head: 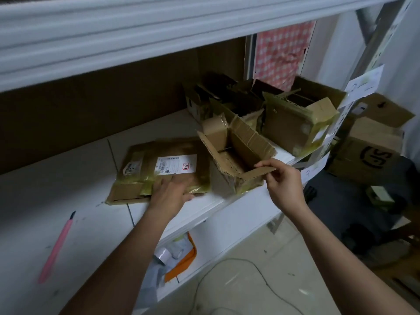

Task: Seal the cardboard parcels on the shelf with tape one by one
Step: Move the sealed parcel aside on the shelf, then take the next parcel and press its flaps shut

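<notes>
A small open cardboard box (236, 155) stands near the front edge of the white shelf (68, 178), its flaps up. My right hand (284, 180) pinches the box's near flap between thumb and fingers. To the left lies a flat taped parcel (145, 164) with a white shipping label. My left hand (170, 189) rests flat on that parcel's near edge, fingers straight. A roll of clear tape (162, 255) sits on the lower level beneath the shelf, partly hidden by my left forearm.
Several open cardboard boxes (293, 123) crowd the shelf's back right. A pink utility knife (56, 246) lies at the shelf's front left. An orange object (184, 262) lies below by the tape. More cartons (368, 155) stand right of the rack. A cable (250, 267) runs over the floor.
</notes>
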The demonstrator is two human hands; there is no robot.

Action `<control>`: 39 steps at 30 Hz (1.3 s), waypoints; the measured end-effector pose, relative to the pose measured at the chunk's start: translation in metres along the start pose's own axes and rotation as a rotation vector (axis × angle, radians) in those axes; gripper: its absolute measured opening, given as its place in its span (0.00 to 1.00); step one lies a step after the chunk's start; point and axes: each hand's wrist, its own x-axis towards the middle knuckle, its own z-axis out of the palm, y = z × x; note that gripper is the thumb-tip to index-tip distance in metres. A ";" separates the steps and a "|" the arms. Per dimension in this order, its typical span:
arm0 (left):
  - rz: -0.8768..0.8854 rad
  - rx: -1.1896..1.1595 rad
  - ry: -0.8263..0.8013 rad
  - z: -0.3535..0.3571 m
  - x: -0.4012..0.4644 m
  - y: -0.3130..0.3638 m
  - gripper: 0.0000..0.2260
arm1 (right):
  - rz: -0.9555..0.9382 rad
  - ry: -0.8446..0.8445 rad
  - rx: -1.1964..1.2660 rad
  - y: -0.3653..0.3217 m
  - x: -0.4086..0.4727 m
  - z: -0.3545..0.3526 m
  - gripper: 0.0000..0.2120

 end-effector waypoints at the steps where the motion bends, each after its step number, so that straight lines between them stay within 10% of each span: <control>1: 0.028 0.060 0.033 0.001 -0.002 0.000 0.21 | 0.002 -0.008 0.003 0.002 0.001 0.000 0.19; 12: -0.050 0.269 0.085 -0.001 -0.042 -0.056 0.14 | 0.006 -0.010 0.063 0.004 0.004 0.030 0.19; 22: -0.198 -0.378 0.057 -0.005 -0.072 -0.072 0.25 | -0.025 -0.032 0.036 0.011 0.045 0.076 0.20; 39: -0.306 -0.623 0.167 -0.007 -0.084 -0.089 0.21 | 0.218 0.153 0.268 0.031 0.044 0.099 0.38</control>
